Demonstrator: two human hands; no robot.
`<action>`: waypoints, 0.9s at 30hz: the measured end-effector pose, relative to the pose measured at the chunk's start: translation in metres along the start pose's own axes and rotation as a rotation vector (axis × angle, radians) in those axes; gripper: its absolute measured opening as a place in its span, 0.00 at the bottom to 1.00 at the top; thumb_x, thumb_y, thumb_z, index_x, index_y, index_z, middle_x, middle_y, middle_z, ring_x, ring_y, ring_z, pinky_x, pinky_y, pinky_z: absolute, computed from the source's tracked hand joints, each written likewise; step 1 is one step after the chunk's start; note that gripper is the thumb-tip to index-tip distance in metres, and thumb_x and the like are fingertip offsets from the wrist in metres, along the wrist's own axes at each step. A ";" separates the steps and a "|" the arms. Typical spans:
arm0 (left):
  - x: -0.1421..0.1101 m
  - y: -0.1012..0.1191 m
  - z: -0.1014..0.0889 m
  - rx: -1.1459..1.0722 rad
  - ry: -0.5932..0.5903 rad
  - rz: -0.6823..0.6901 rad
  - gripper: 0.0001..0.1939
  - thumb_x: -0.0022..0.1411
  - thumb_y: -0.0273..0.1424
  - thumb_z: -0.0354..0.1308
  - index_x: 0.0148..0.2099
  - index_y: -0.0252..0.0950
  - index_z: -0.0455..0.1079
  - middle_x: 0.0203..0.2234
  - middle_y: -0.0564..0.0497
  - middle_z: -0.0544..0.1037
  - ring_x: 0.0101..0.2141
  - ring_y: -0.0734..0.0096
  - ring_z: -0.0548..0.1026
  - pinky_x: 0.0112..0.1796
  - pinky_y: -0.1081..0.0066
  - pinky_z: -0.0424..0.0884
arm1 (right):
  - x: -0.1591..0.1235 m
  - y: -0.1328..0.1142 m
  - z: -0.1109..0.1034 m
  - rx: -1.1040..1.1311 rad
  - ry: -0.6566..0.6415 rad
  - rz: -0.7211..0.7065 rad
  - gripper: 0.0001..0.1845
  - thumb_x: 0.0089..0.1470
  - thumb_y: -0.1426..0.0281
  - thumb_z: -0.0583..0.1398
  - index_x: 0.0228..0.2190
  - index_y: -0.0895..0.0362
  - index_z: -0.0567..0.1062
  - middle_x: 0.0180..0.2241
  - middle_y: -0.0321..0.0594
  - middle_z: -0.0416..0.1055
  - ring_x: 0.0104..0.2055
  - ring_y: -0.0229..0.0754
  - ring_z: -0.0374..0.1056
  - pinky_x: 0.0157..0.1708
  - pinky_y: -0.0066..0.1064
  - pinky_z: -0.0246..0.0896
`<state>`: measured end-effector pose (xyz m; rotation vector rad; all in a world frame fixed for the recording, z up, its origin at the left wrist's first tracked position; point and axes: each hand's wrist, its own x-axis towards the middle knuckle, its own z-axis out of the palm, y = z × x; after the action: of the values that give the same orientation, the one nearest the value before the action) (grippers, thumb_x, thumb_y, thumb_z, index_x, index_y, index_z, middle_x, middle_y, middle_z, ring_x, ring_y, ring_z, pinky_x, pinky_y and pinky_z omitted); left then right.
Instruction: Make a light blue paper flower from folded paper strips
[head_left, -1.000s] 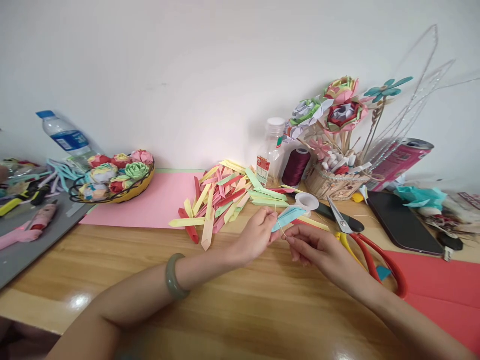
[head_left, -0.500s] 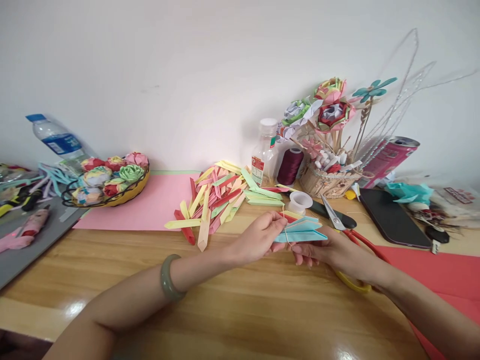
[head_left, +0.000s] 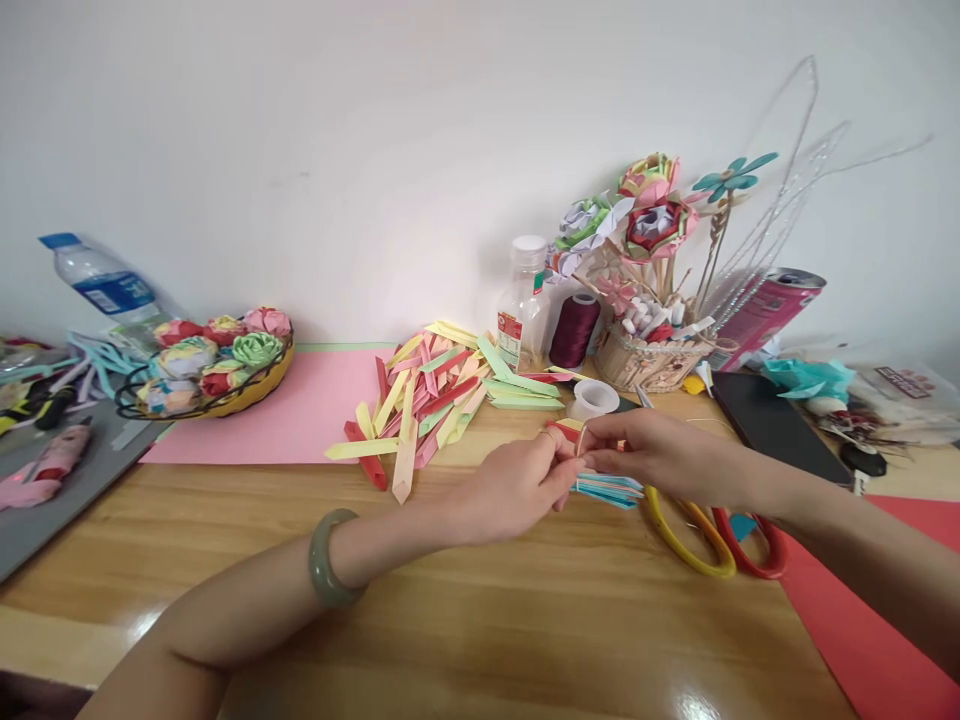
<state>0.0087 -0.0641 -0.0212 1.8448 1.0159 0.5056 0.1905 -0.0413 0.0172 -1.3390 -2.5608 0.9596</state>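
Note:
Over the wooden table, my left hand is closed on a bundle of folded blue paper strips, whose ends stick out to the right beneath the fingers. My right hand is closed beside it, thumb and finger pinching a thin string at the bundle. Part of the string is hidden by my fingers. Just behind the hands are red and yellow folded strips and a white spool. Scissors with yellow and red handles lie under my right wrist.
A heap of folded paper strips lies left of my hands. Behind stand a glass bottle, a dark thread cone and a basket of paper flowers. A phone and red paper are right; a flower basket is left.
My right hand has moved from below the paper bundle up over it and now pinches the string. The blue bundle has tipped downward. The view has shifted slightly.

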 end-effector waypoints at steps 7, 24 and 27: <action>0.013 -0.008 0.010 -0.020 0.294 -0.028 0.11 0.63 0.36 0.41 0.30 0.38 0.55 0.23 0.54 0.66 0.25 0.71 0.64 0.29 0.71 0.58 | -0.001 -0.024 0.032 -0.991 0.528 -0.107 0.14 0.50 0.82 0.50 0.23 0.60 0.72 0.26 0.45 0.69 0.31 0.45 0.64 0.24 0.32 0.49; 0.023 0.008 0.011 -0.929 0.434 -0.142 0.08 0.51 0.26 0.57 0.25 0.34 0.60 0.20 0.57 0.65 0.22 0.80 0.64 0.27 0.76 0.59 | 0.002 0.005 0.060 -0.234 0.891 -0.107 0.07 0.56 0.69 0.54 0.32 0.56 0.72 0.32 0.40 0.74 0.34 0.40 0.70 0.27 0.28 0.61; 0.023 0.008 0.010 -0.940 0.395 -0.125 0.09 0.50 0.28 0.58 0.24 0.35 0.59 0.18 0.58 0.63 0.19 0.82 0.61 0.24 0.76 0.57 | 0.000 0.006 0.057 -0.099 0.862 -0.120 0.06 0.55 0.69 0.55 0.30 0.55 0.72 0.30 0.38 0.73 0.31 0.40 0.69 0.26 0.28 0.62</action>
<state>0.0323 -0.0519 -0.0211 0.8551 0.9014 1.0773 0.1742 -0.0667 -0.0319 -1.2258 -1.9842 0.1499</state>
